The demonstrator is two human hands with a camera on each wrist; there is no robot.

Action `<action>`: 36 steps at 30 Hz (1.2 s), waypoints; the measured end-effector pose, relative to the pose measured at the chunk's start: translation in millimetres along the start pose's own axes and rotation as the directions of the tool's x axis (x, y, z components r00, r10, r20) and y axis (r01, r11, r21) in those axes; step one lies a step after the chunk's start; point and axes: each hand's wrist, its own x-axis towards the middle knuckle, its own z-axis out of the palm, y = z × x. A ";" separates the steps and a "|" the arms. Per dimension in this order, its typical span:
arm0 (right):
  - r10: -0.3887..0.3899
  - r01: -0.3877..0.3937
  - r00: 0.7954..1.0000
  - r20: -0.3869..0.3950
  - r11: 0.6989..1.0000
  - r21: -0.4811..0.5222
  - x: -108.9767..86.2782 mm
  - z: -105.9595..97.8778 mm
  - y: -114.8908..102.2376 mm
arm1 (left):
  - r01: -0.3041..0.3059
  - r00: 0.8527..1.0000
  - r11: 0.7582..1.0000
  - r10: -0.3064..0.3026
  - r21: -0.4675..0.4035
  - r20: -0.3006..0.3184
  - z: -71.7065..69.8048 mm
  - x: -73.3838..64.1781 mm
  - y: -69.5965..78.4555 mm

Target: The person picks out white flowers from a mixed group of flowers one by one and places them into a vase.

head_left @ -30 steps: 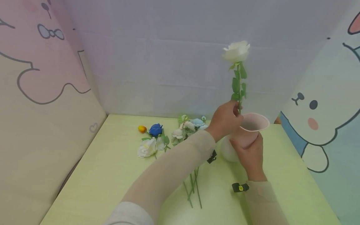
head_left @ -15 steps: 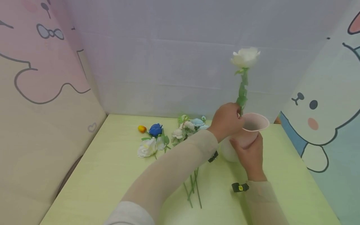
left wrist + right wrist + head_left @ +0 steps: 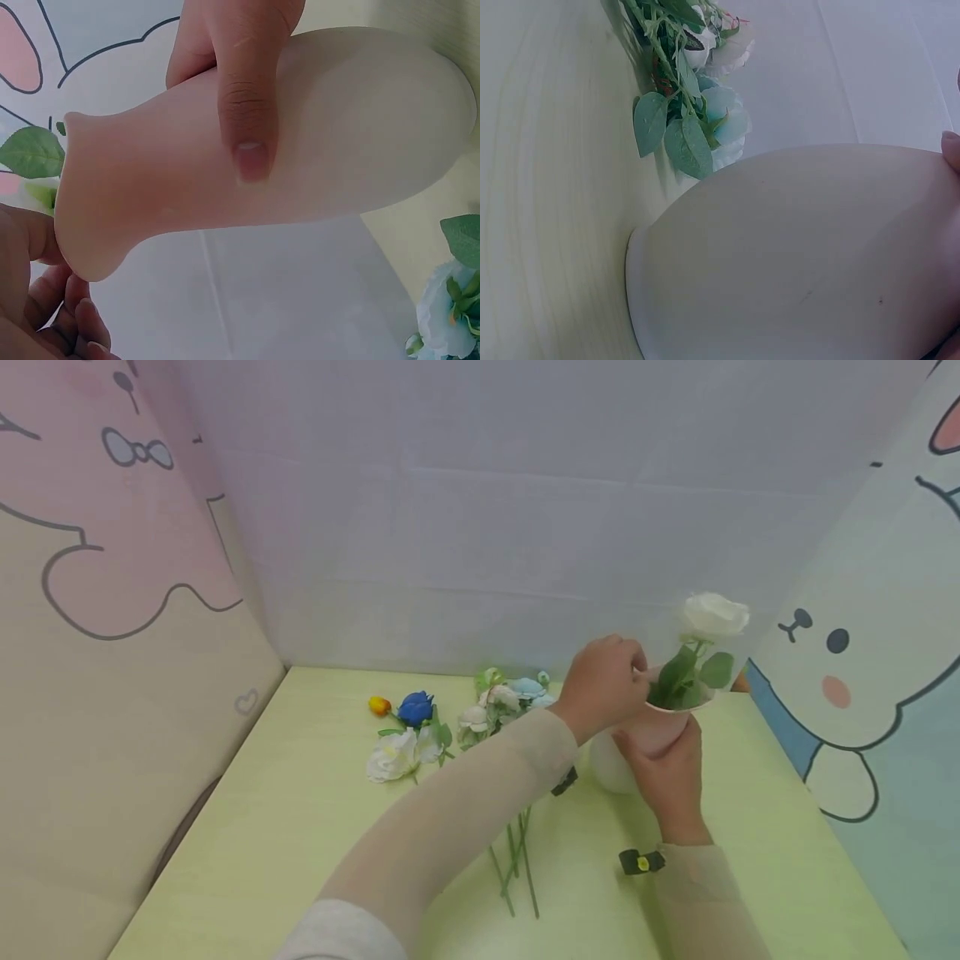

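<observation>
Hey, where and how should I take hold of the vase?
I'd grip the vase around its neck, coming from the near right, as the right hand does. It narrows there, so should be easier to encircle, and the flared mouth above might resist slipping. The left is busier: the left hand is at the mouth, pale flowers nearby.

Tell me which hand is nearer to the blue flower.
Left: the left hand is at the top of the vase, right of the blue flower; the right hand grips the vase lower down, farther right.
</observation>
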 end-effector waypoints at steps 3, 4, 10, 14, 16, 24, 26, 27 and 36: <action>0.010 -0.010 1.000 0.000 1.000 0.010 -0.6 0.3 -1.1 | -0.005 1.000 0.999 0.004 -0.040 -0.017 -2.4 -2.7 -3.4; 0.011 -0.011 1.000 0.000 1.000 0.015 -0.6 0.4 -1.3 | -0.001 1.000 0.998 0.000 -0.060 -0.018 -3.3 -3.9 -4.7; 0.037 -0.037 0.999 0.002 0.999 0.017 -1.9 2.6 -0.9 | -0.005 0.999 0.989 -0.002 -0.150 -0.046 -10.2 -11.4 -17.9; 0.035 -0.035 0.999 0.002 0.999 0.020 -1.8 3.4 -0.2 | -0.009 0.998 0.984 -0.004 -0.177 -0.070 -15.9 -18.6 -28.2; 0.024 -0.023 1.000 -0.005 1.000 0.019 -1.0 2.6 0.1 | -0.004 0.996 0.979 -0.013 -0.202 -0.085 -19.5 -23.2 -31.8; 0.047 -0.047 0.999 -0.010 0.999 0.014 -0.8 0.1 -1.0 | -0.004 0.991 0.948 -0.039 -0.318 -0.129 -26.4 -47.4 -48.7; 0.052 -0.052 0.999 -0.006 0.998 0.022 -1.1 1.1 -0.9 | 0.001 0.989 0.938 -0.053 -0.345 -0.139 -25.8 -55.6 -54.8; 0.050 -0.050 0.999 -0.005 0.998 0.032 -1.1 1.6 -0.7 | 0.007 0.988 0.932 -0.062 -0.361 -0.142 -25.4 -60.2 -57.5; 0.024 -0.024 1.000 -0.007 0.999 0.027 -0.4 1.3 -1.0 | 0.044 0.977 0.891 -0.134 -0.452 -0.167 -15.6 -102.1 -70.9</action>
